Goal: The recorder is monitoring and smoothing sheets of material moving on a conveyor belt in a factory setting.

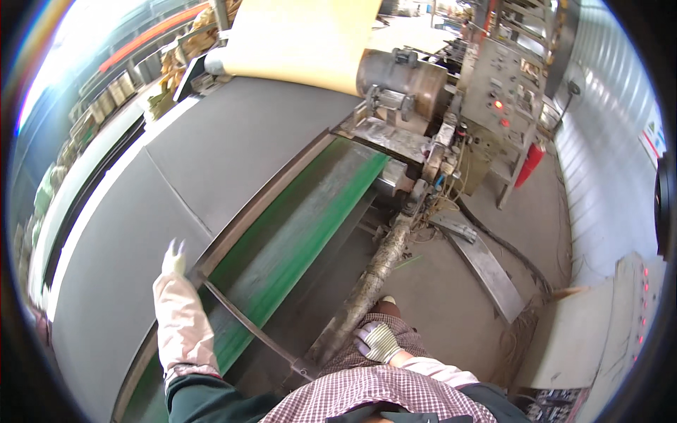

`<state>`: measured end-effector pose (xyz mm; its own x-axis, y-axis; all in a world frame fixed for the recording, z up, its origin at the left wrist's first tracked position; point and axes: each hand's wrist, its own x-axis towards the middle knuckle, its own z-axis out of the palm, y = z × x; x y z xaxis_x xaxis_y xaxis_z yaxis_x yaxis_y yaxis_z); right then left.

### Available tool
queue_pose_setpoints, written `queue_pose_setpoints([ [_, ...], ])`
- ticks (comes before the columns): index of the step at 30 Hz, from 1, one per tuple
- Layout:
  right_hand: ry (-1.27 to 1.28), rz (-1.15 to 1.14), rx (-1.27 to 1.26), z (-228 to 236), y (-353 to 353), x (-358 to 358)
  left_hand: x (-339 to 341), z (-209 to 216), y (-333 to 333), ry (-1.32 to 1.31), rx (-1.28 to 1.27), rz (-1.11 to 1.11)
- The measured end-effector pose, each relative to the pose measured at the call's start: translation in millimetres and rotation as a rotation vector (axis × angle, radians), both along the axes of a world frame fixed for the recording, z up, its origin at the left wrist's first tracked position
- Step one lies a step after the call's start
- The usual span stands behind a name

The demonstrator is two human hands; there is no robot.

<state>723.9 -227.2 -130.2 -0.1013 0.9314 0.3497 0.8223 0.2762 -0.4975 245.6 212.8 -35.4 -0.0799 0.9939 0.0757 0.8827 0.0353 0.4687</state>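
I'd hover my left hand (173, 258), fingers released and extended, lightly by the grey sheet (243, 137), clear of the metal rail (268, 196); I can't tell my right hand's (379, 341) grip.

Can't really tell if the left hand (173, 261) is touching the grey sheet (116, 254) or just over it. The right hand (378, 342) has its palm hidden against the checked cloth (411, 340). Yellow sheet (303, 42) runs off the top edge, the cabinet (568, 338) gets chopped at lower right, and the control panel (493, 70) markings are way too small to read.
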Motion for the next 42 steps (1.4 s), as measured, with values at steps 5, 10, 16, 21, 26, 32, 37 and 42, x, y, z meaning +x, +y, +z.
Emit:
queue_pose_setpoints([
  [5, -0.02, 0.012, -0.022, -1.5, -0.3, -3.1, -163.3, 3.4, -75.9, 0.395, -0.182, 0.568],
  [10, 0.017, -0.025, -0.014, -4.4, 2.7, -10.6, -179.2, -6.7, -153.2, 0.315, 0.043, 0.337],
  [16, -0.022, -0.039, -0.038, -9.3, 0.8, -10.6, -78.3, 5.2, -129.3, 0.36, 0.056, 0.243],
  [21, -0.042, -0.035, -0.046, -6.8, -2.2, -8.5, -80.1, 25.4, -106.5, 0.274, 0.147, 0.256],
  [26, -0.039, -0.026, -0.035, 0.8, 3.2, -10.2, -87.9, 14.2, -121.8, 0.297, -0.125, 0.229],
  [32, 0.008, 0.015, -0.028, -0.6, 1.5, -7.0, -3.7, 13.5, -89.0, 0.3, -0.071, 0.08],
  [37, -0.005, 0.036, -0.044, -3.8, 0.8, -3.2, 75.9, 30.8, -61.2, 0.316, -0.118, -0.017],
  [42, 0.022, 0.055, 0.007, 1.7, 2.2, -0.6, 157.9, 47.6, -29.8, 0.41, -0.176, -0.097],
])
